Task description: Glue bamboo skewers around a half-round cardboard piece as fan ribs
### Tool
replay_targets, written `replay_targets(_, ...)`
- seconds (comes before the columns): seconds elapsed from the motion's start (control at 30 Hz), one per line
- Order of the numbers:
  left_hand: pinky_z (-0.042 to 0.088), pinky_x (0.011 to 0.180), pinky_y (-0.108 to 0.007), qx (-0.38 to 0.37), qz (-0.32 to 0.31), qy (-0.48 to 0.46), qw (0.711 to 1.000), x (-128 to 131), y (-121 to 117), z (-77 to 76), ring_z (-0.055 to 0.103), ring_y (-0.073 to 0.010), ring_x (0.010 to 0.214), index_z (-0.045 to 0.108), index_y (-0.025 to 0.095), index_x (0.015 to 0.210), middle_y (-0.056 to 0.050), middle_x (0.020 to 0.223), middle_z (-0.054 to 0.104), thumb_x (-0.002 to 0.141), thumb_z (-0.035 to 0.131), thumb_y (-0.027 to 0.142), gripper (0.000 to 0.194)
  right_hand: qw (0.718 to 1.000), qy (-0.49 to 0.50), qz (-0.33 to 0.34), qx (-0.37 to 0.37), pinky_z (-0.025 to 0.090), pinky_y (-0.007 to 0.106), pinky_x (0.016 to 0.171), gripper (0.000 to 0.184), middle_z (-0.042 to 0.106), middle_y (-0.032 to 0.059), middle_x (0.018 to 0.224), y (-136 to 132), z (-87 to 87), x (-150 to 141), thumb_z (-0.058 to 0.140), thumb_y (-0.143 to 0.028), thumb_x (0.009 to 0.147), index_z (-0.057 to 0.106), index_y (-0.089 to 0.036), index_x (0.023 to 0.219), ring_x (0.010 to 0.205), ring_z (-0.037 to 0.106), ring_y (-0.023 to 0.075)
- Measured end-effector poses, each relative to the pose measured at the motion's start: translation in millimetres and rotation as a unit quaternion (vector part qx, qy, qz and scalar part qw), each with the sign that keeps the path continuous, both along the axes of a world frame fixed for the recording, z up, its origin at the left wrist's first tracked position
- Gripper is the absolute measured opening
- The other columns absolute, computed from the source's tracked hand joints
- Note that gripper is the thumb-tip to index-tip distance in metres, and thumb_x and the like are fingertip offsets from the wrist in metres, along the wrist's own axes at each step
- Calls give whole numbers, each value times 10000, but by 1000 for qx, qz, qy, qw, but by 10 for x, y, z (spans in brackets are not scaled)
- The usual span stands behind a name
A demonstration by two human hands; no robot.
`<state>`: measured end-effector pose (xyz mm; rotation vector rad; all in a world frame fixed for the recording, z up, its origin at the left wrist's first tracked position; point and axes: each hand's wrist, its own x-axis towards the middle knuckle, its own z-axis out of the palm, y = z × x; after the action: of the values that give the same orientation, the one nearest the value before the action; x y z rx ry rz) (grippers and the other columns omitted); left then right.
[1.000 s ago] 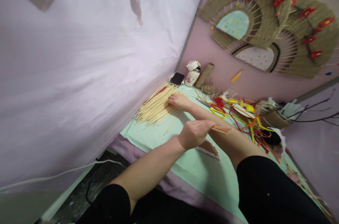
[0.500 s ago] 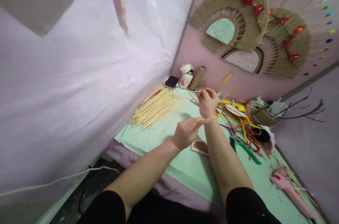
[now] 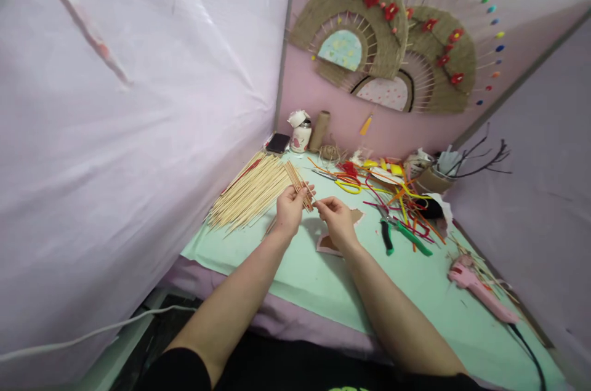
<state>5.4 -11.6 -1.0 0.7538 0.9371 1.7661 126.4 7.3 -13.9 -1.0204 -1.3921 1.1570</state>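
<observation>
My left hand [image 3: 289, 209] is closed around a small bundle of thin wooden sticks [image 3: 295, 175], which slants up and to the left out of the fingers. Close by on the right, my right hand [image 3: 338, 220] pinches thumb and fingertips together at the lower end of that bundle. Whatever lies in this pinch is too small to make out. A large pile of pale wooden sticks [image 3: 252, 194] covers the table to the left of my hands. Partly beneath my right hand lies a brown cardboard piece with a pale edge [image 3: 325, 249].
Yellow-handled scissors [image 3: 348, 186], coloured pipe cleaners [image 3: 409, 206] and green-handled cutters [image 3: 413, 238] lie to the right. Farther right is a pink glue gun [image 3: 482, 289] with a cord. A phone [image 3: 277, 143], jar [image 3: 301, 135] and twine ball [image 3: 329, 152] stand behind. Decorated fans [image 3: 360, 9] hang above.
My right hand has come down and back toward me from farther across the table. My left hand has moved away from my right wrist and now shows the bundle of sticks. The camera view has shifted.
</observation>
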Motion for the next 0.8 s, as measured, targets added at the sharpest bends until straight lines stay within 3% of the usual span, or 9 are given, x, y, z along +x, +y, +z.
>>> replay_targets(0.17,565,803,-364,12,-22,100,995,25,34,-83,727,-217,849,650,126,1035,-124,964,755,758,717,373,377,962,-216,-6,166,451,342,796,94,656,47,830,17,-12,75,628,-265,798,643,-203,728,808,575,190)
replay_targets(0.3,537,794,-319,31,-25,266,963,25,65,-165,710,-204,856,684,150,916,-78,886,749,802,634,295,191,948,-290,27,126,446,338,786,63,673,40,795,99,-37,197,628,-206,790,650,-202,732,768,587,184)
replay_targets(0.43,516,751,-293,17,-52,381,923,18,75,-218,691,-190,821,692,164,897,-45,834,742,818,589,244,152,969,-226,-3,98,475,328,758,123,704,42,852,173,22,328,672,-297,774,682,-198,847,770,610,181)
replay_targets(0.57,512,697,-273,-2,-77,374,924,28,58,-216,700,-186,816,673,154,930,-63,870,750,833,563,233,167,987,-108,-5,122,497,325,797,202,721,55,947,184,115,334,626,-338,806,710,-203,929,846,637,184)
replay_targets(0.8,503,696,-255,39,-74,407,910,79,21,-196,687,-162,765,681,160,897,-44,829,751,852,565,244,151,982,-46,-2,182,490,323,775,139,679,35,810,156,162,228,621,-318,791,705,-215,749,787,614,183)
